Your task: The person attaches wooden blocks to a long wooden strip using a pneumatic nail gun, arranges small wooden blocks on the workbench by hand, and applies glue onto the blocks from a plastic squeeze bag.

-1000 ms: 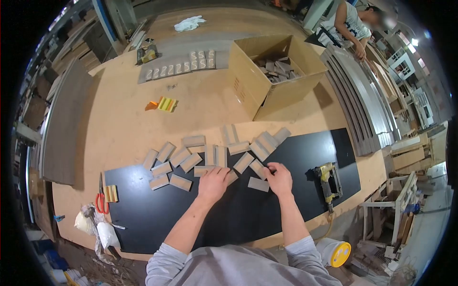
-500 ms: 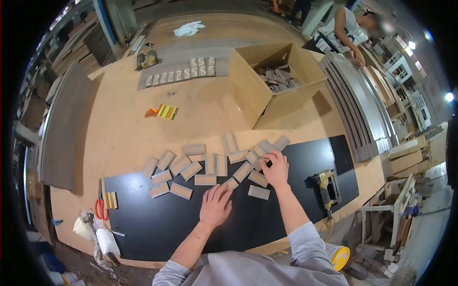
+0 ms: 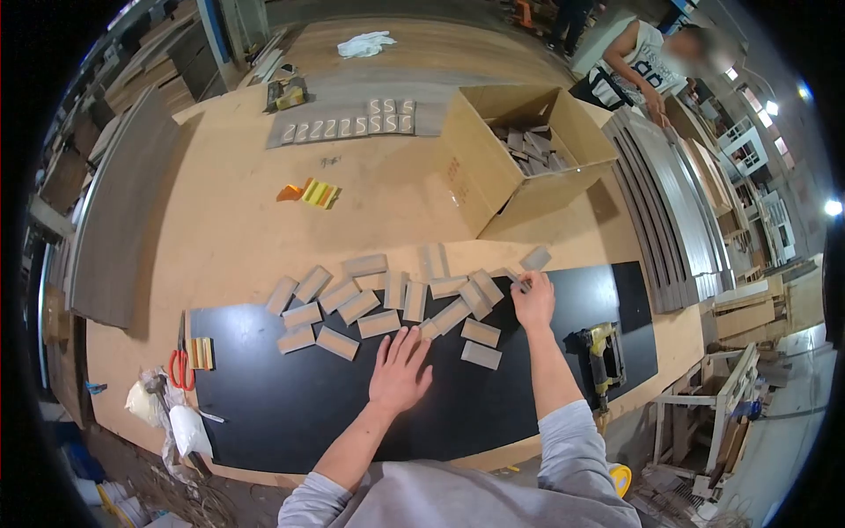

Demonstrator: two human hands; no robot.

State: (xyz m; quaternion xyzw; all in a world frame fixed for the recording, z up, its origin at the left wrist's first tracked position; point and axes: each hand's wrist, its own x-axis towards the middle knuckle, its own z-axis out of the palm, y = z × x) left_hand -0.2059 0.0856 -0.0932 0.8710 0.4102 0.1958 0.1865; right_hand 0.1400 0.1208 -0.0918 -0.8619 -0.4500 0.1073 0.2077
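Observation:
Several small grey-brown wooden blocks, such as one block (image 3: 338, 343) on the left, lie scattered over the far edge of a black board (image 3: 308, 414). My left hand (image 3: 400, 370) rests low over the board, palm down and fingers apart. Its fingertips are beside a block (image 3: 429, 329) near the middle of the group. At the right end of the group, my right hand (image 3: 534, 304) has thumb and fingers closed on a block (image 3: 516, 278), which they partly cover. Just beyond those fingers lies another block (image 3: 536, 258).
A cardboard box (image 3: 488, 180) holds more blocks. Blocks with white squiggles (image 3: 352, 128) lie behind. A nail gun (image 3: 603, 356) is at right; red-handled scissors (image 3: 181, 365) are at left. Stacked panels (image 3: 656, 211) flank the table, beside another person (image 3: 647, 66).
My right hand has moved right to a block at the end of the group. My left hand has spread its fingers and drawn slightly off the block it touched. The view has shifted slightly.

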